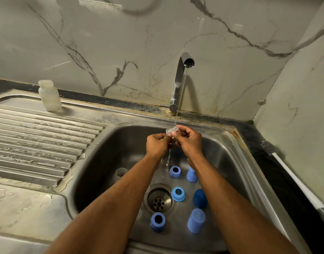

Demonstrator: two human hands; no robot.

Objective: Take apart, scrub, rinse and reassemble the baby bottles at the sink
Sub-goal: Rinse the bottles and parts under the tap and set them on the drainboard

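Note:
Over the steel sink basin (110,153), my left hand (156,144) and my right hand (189,140) together pinch a small clear silicone teat (171,130) under a thin stream of water from the tap (181,77). On the basin floor lie three blue screw rings (175,171) (178,193) (158,221) and three blue caps (192,174) (200,198) (196,220). A clear bottle body (121,172) lies in the basin left of my left forearm, hard to make out. One frosted bottle body (49,95) stands upright at the back of the drainboard.
The ribbed wet drainboard (38,142) spreads to the left. The drain strainer (159,199) sits mid-basin. A bottle brush (285,167) with a white handle lies on the dark counter at the right, by the marble wall.

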